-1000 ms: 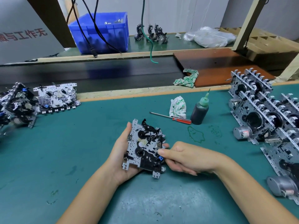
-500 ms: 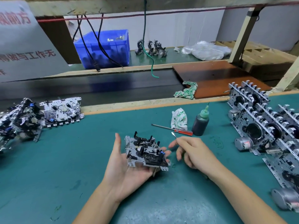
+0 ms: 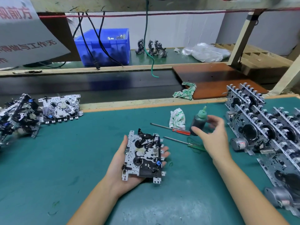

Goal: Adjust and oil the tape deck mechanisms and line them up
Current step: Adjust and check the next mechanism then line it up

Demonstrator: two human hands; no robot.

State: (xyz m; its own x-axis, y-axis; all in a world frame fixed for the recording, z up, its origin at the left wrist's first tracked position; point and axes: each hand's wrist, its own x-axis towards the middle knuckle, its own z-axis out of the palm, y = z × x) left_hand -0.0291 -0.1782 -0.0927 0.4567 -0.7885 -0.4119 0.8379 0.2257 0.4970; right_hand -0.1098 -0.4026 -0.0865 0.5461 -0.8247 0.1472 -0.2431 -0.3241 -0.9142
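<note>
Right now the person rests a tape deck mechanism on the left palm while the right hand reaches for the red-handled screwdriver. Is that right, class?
Not quite. The head view shows the right hand reaching with spread fingers for the oil bottle, not the red-handled screwdriver, which lies untouched on the mat. The tape deck mechanism does rest on the left palm.

Work surface: a green-matted bench (image 3: 65, 159) with a pale wooden strip along its far edge. At ten o'clock, a flat tape deck mechanism (image 3: 60, 108) lies just beside a heap of further mechanisms (image 3: 17, 116). Near one o'clock lie a crumpled printed cloth (image 3: 177, 118), a dark oil bottle with green nozzle (image 3: 199, 121), a red-handled screwdriver (image 3: 170, 128) and a green-handled screwdriver (image 3: 185, 143). At three o'clock, rows of mechanisms with motors (image 3: 266, 132) stand on edge, touching one another.
</note>
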